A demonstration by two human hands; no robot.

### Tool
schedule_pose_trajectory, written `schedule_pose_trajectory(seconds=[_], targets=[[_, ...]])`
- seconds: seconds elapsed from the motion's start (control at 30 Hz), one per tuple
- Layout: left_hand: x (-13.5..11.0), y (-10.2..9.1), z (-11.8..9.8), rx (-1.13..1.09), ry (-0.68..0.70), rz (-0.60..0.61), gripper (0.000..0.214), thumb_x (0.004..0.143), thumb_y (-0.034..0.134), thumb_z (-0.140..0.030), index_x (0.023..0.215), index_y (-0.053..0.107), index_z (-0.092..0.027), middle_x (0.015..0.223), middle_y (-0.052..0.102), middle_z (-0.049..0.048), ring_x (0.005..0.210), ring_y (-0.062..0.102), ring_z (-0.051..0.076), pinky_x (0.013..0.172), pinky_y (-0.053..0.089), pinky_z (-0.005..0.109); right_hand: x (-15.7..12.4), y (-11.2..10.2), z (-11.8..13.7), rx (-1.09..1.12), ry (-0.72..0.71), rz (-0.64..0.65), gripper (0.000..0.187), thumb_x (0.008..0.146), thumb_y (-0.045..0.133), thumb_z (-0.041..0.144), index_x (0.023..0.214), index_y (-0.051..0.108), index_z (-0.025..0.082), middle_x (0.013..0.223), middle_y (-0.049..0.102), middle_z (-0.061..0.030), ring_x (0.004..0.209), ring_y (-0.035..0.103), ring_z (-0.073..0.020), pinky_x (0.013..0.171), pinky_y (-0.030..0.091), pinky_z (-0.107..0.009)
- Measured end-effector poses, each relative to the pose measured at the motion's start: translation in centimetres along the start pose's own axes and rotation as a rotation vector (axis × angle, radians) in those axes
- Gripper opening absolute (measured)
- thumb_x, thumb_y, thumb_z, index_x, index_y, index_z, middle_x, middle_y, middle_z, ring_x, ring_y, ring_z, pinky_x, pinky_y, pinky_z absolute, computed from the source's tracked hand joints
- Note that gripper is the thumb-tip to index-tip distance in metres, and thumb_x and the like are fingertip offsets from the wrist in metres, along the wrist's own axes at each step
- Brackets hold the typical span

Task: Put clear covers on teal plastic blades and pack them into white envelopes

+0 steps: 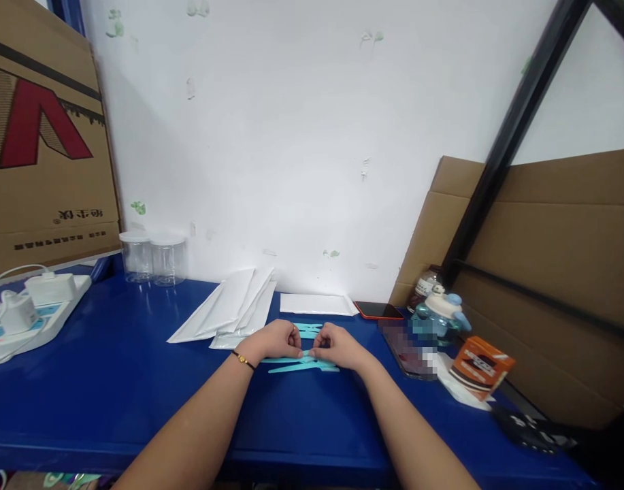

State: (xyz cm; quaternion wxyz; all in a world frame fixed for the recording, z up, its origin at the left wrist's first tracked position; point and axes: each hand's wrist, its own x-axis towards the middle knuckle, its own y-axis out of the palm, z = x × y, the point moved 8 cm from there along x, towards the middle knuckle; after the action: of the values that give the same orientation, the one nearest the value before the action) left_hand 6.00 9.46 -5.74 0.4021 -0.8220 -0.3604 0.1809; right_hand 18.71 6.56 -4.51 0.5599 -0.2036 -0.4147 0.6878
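Both hands meet over the middle of the blue table (301,422). My left hand (275,340) has its fingers closed in a pinch on one end of a slim turquoise plastic strip. From the other side, my right hand (338,346) pinches at the same spot, the fingertips of the two hands almost touching. The fingers cover much of the held piece, so its exact kind cannot be made out. Just below the hands lie more turquoise strips (302,367), thin and flat. Beyond the fingers is another group of turquoise pieces (308,331), partly hidden.
White padded envelopes (235,303) lie left of the hands, and a flat white packet (319,304) lies behind. Phones (378,310), a teal bottle (437,316) and an orange box (481,367) stand right. Clear jars (169,262) and a power strip (61,309) are left.
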Motion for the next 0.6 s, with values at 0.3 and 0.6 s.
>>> schedule_pose_trajectory(seconds=[0.3,0.6], targets=[[-0.3,-1.1,-1.3,-0.030,0.005,-0.104,0.019,0.070,0.054,-0.031,0.076,0.066,-0.017,0.072,0.065,0.0011,0.065,0.056,0.013,0.054,0.038,0.020,0.1,-0.6,-1.9,0.282,0.082,0.021,0.022,0.068,0.066,0.037,0.069,0.060,0.016,0.058,0.054,0.0030,0.053,0.043,-0.0091,0.050,0.032,-0.021],[1.2,-1.1,-0.3,0.077,0.002,-0.199,0.021,0.077,0.051,-0.034,0.077,0.065,-0.019,0.074,0.066,0.0013,0.065,0.058,0.014,0.056,0.038,0.021,-1.5,-4.7,-8.3,0.240,0.236,-0.078,0.025,0.064,0.068,0.037,0.066,0.059,0.014,0.056,0.055,0.0021,0.051,0.045,-0.0093,0.050,0.032,-0.021]])
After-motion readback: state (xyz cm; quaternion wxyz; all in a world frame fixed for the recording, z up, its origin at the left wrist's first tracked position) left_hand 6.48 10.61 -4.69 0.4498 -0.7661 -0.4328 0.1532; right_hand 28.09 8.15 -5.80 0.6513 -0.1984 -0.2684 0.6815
